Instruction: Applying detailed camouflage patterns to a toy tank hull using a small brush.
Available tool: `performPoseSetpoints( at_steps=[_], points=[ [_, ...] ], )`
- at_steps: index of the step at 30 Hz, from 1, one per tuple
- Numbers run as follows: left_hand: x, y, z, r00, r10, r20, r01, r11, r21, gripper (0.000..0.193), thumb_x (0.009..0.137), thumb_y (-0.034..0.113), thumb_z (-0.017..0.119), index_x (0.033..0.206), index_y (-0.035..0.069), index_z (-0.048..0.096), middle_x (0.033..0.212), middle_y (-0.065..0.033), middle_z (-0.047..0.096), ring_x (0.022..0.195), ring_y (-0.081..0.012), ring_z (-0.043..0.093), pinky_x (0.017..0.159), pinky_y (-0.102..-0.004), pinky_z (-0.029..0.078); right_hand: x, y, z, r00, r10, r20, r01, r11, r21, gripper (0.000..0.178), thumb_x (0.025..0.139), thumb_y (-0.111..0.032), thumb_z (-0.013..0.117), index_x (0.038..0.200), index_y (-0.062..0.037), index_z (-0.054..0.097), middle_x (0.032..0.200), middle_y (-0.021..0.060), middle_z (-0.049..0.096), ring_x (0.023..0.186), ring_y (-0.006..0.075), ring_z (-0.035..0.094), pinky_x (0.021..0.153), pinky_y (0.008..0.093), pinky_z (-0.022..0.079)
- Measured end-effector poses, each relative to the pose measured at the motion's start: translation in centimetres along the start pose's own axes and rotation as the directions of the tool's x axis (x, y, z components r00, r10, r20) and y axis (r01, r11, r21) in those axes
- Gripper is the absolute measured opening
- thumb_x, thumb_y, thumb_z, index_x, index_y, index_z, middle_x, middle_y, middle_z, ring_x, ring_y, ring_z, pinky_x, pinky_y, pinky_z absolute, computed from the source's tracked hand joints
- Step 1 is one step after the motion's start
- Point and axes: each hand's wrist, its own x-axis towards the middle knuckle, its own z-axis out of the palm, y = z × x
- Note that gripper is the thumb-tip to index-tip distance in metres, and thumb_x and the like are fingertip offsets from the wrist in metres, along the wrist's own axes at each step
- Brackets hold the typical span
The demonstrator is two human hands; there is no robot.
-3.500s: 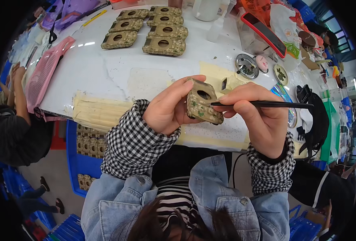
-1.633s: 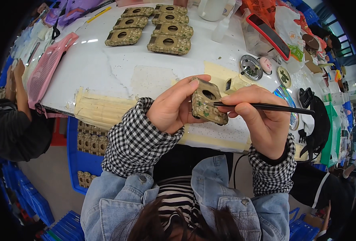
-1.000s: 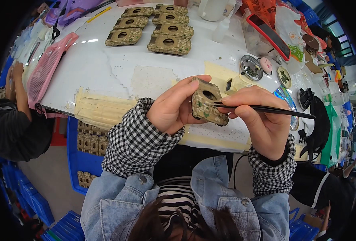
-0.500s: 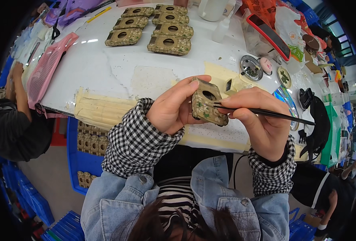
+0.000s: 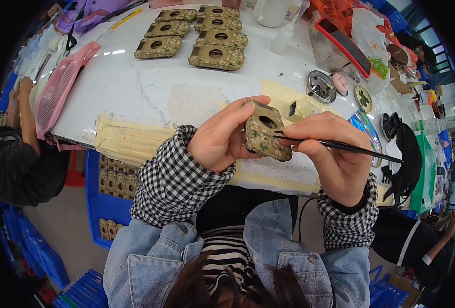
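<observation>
Left hand (image 5: 218, 139) grips a small camouflage-patterned block (image 5: 265, 131) with a round hole in its face, thumb on the near edge and fingers over the top, held in the air above the near edge of the white table (image 5: 135, 87). Right hand (image 5: 335, 156) is closed on a thin black brush (image 5: 335, 145), pinched pen-style; its tip touches the block's face just beside the hole.

Risks, as judged:
- Block is held only at its edges. Pressure from the brush could twist it in the fingers and smear the pattern.
- Tip sits close to the hole rim, so a slip could carry colour into the hole.
- A dropped block would fall toward the lap or the blue crate (image 5: 102, 203) below.

Farther off: six finished-looking blocks (image 5: 196, 33) lie in rows at the far side, well apart from the hands. A small round dish (image 5: 321, 86) stands to the right, and reaching for it passes over the beige taped patch (image 5: 281, 97).
</observation>
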Motion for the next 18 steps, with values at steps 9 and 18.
performPoseSetpoints(
  at_steps=[9, 18],
  points=[
    [0.05, -0.10, -0.05, 1.000, 0.008, 0.006, -0.008, 1.000, -0.018, 0.045, 0.099, 0.028, 0.028, 0.136, 0.003, 0.034, 0.123, -0.0146, 0.052, 0.108, -0.0217, 0.057, 0.089, -0.0354, 0.050, 0.06, -0.07, -0.09, 0.999, -0.040, 0.015, 0.041, 0.998, -0.048, 0.017, 0.076, -0.004, 0.070, 0.091, 0.0013, 0.067, 0.081, 0.0103, 0.066, 0.073, 0.0209, 0.062, 0.067, 0.0287, 0.049],
    [0.06, -0.16, -0.16, 1.000, 0.017, 0.018, -0.016, 1.000, -0.026, 0.045, 0.099, 0.028, 0.028, 0.136, 0.003, 0.034, 0.123, -0.0150, 0.052, 0.108, -0.0218, 0.056, 0.090, -0.0355, 0.049, 0.09, 0.00, 0.05, 0.997, -0.079, 0.015, 0.080, 0.994, -0.074, 0.018, 0.075, -0.004, 0.071, 0.091, 0.0019, 0.067, 0.081, 0.0096, 0.066, 0.072, 0.0218, 0.063, 0.066, 0.0291, 0.049]
  ],
)
